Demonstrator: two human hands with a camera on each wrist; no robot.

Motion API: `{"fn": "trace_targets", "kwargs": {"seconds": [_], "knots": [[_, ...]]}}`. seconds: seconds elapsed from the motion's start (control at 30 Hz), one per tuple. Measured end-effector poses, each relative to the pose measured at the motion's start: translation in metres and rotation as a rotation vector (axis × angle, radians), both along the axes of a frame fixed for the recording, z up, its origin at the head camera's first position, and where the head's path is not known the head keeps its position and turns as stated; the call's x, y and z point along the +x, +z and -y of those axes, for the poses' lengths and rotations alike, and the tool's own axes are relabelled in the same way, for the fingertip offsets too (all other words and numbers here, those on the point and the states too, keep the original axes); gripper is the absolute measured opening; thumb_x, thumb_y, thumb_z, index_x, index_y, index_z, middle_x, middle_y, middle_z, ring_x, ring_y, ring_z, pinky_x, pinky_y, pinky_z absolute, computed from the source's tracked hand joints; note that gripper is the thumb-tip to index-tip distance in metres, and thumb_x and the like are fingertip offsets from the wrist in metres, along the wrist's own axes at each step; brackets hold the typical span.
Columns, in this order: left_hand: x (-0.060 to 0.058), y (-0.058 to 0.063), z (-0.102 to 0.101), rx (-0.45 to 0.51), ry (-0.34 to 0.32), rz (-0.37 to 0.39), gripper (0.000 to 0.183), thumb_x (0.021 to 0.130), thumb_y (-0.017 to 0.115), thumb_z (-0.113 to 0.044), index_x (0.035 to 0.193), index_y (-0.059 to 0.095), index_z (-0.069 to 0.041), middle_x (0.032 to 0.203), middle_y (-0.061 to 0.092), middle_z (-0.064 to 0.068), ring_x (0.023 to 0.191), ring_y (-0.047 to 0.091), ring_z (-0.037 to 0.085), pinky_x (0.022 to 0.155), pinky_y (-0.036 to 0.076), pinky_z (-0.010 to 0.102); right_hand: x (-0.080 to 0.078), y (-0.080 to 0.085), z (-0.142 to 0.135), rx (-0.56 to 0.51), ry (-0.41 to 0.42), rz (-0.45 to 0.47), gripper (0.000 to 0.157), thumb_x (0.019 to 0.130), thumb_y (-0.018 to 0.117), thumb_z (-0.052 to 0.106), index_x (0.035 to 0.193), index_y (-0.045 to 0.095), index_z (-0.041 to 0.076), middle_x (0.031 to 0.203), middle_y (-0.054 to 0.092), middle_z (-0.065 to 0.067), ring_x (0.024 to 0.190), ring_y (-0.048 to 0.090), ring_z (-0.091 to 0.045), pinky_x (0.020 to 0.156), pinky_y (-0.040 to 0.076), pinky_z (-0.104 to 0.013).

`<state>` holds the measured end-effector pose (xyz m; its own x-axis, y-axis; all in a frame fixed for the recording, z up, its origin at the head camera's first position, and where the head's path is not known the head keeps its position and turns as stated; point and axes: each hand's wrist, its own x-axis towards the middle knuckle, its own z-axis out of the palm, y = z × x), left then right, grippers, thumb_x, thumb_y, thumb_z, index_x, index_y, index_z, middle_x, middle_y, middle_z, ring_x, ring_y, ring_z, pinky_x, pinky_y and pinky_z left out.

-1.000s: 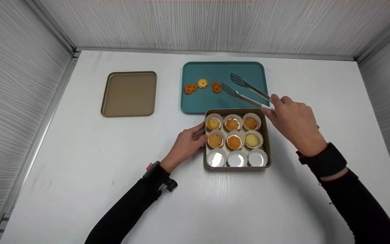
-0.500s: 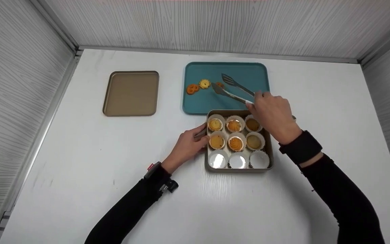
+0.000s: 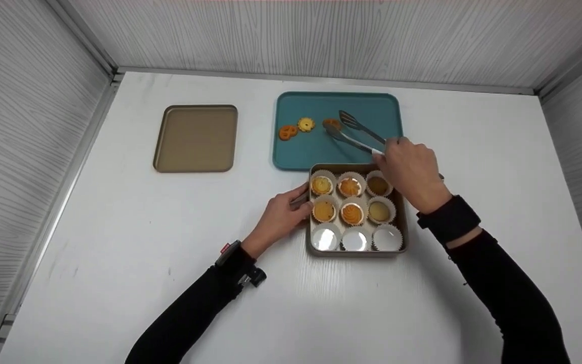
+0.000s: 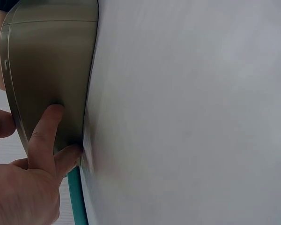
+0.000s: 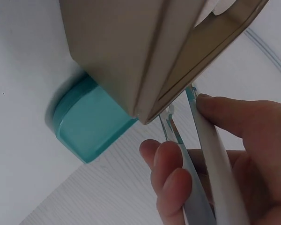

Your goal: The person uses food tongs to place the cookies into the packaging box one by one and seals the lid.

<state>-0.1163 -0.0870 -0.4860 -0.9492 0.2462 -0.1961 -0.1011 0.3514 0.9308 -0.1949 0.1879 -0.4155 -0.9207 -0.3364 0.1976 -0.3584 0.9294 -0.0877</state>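
Note:
In the head view my right hand [image 3: 412,172] holds a pair of tongs [image 3: 364,134] with pale handles. Their slotted tips stand apart at a brown pretzel-shaped cookie [image 3: 331,123], partly covering it. My left hand [image 3: 281,217] touches the left outer wall of a brown rectangular tin [image 3: 356,254]; in the left wrist view, its fingers [image 4: 47,131] press on that wall. Paper cups fill the tin: the back two rows contain cookies, and the front row's cups [image 3: 356,238] look bare. On the teal tray [image 3: 311,154] lie another pretzel cookie [image 3: 287,132] and a yellow ring cookie [image 3: 306,124].
A brown square tray or lid [image 3: 195,139] lies at the back left of the white table [image 3: 210,303]. Grey wood-grain panels [image 3: 321,38] enclose the back and both sides. The tin stands right against the teal tray's front edge.
My right hand moved left with the tongs, whose tips swung over the right pretzel cookie and then shifted slightly back right. The left hand and tin stayed in place.

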Motion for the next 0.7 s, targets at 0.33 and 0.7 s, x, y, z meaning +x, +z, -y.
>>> {"fn": "trace_targets", "kwargs": {"seconds": [0.33, 0.7], "knots": [[-0.001, -0.001, 0.0, 0.047, -0.008, 0.009, 0.06, 0.102, 0.062, -0.021, 0.157, 0.042, -0.006, 0.149, 0.056, 0.012, 0.131, 0.06, 0.02, 0.101, 0.053, 0.029, -0.012, -0.006, -0.003, -0.04, 0.0, 0.066, 0.042, 0.102, 0.067, 0.029, 0.078, 0.059, -0.005, 0.067, 0.055, -0.017, 0.052, 0.053, -0.032, 0.047, 0.053, -0.052], [-0.001, -0.002, 0.001, 0.009, -0.007, -0.008, 0.061, 0.101, 0.062, -0.023, 0.157, 0.043, -0.007, 0.148, 0.056, 0.011, 0.129, 0.061, 0.018, 0.1, 0.054, 0.029, -0.016, -0.014, -0.007, -0.073, 0.03, 0.026, 0.036, 0.102, 0.069, 0.025, 0.093, 0.067, -0.01, 0.072, 0.062, -0.023, 0.059, 0.063, -0.041, 0.05, 0.055, -0.056]]}}
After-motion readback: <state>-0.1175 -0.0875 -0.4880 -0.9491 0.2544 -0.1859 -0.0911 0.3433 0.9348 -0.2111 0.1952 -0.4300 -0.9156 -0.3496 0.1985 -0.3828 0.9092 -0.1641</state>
